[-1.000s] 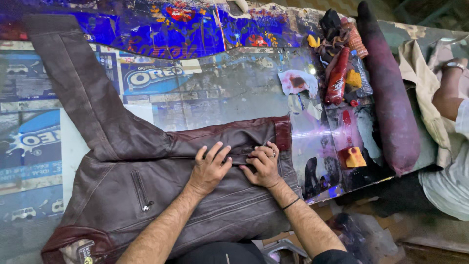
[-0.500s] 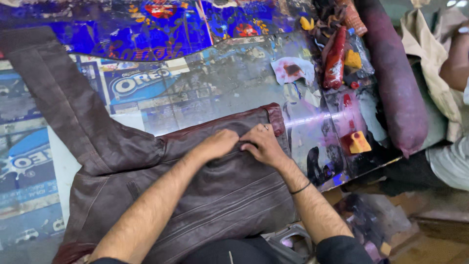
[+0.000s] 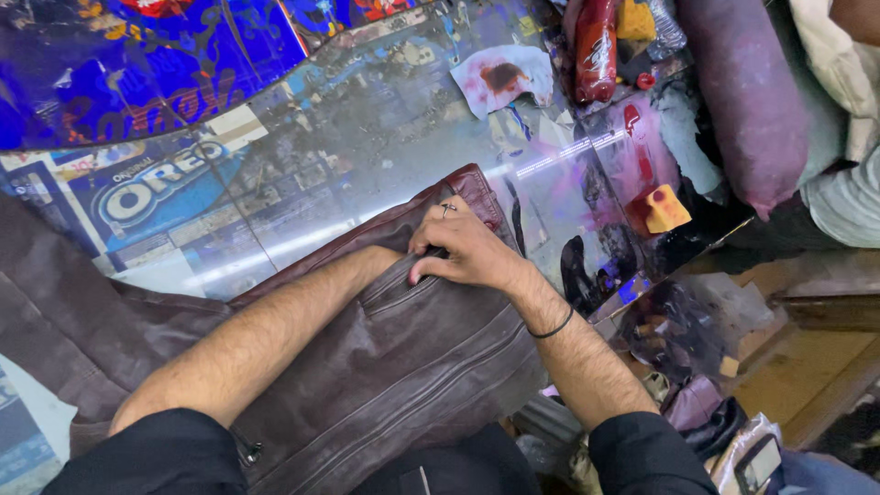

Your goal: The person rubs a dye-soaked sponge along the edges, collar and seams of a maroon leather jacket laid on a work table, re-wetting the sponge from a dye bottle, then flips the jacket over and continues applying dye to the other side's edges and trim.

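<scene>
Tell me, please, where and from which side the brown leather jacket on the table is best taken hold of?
Probably by the jacket's hem corner, coming from the far side. That edge is thick, folded and lies free on the glossy table, so fingers could slip under it. The right hand already rests there; the left hand is tucked into the pocket opening, hidden.

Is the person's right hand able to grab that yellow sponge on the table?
Probably yes. The right hand rests on the brown leather jacket, and the yellow sponge sits off to its right on the glossy table. Nothing stands between them; only bare tabletop.
</scene>
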`<state>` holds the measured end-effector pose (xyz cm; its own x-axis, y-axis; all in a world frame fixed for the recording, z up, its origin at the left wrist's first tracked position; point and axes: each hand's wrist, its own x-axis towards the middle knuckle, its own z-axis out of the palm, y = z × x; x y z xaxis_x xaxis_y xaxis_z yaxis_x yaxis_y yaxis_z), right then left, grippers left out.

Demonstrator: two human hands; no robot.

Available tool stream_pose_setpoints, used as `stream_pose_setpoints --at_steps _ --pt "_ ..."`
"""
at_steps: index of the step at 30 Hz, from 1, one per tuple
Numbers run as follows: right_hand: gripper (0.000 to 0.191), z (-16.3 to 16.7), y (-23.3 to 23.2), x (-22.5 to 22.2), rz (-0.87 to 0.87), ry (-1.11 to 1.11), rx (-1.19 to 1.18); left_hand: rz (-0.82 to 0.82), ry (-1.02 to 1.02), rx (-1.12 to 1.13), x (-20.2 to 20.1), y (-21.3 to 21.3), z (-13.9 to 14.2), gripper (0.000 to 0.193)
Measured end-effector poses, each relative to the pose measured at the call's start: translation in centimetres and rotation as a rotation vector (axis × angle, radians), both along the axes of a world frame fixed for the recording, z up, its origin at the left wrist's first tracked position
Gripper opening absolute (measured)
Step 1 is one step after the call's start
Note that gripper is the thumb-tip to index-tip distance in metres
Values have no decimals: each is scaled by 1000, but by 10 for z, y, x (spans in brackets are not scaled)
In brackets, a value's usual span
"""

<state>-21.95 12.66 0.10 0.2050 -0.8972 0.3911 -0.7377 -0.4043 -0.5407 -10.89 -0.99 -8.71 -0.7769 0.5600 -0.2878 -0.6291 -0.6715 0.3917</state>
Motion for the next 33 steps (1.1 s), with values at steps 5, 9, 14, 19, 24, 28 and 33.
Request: stream_pose_setpoints --at_steps 5,9,14,19,24,28,33 --pt "28 -7 6 -5 -209 -142 -74 54 53 188 -16 4 -32 32" --pt "25 -21 62 27 -602 -499 -250 63 73 248 -22 3 -43 33" --pt "31 -61 143 85 -762 -229 -243 21 47 240 -20 8 -61 36" --pt "46 -92 181 111 -653 23 -116 -107 -44 180 -17 21 -70 39" --pt "82 -117 181 118 -450 168 225 -232 -169 63 -6 29 -59 41" --pt "87 -121 174 115 -435 287 325 -281 -246 -77 3 17 -38 44" --pt "91 -111 170 116 -441 260 374 -172 -261 -431 23 -26 12 51"
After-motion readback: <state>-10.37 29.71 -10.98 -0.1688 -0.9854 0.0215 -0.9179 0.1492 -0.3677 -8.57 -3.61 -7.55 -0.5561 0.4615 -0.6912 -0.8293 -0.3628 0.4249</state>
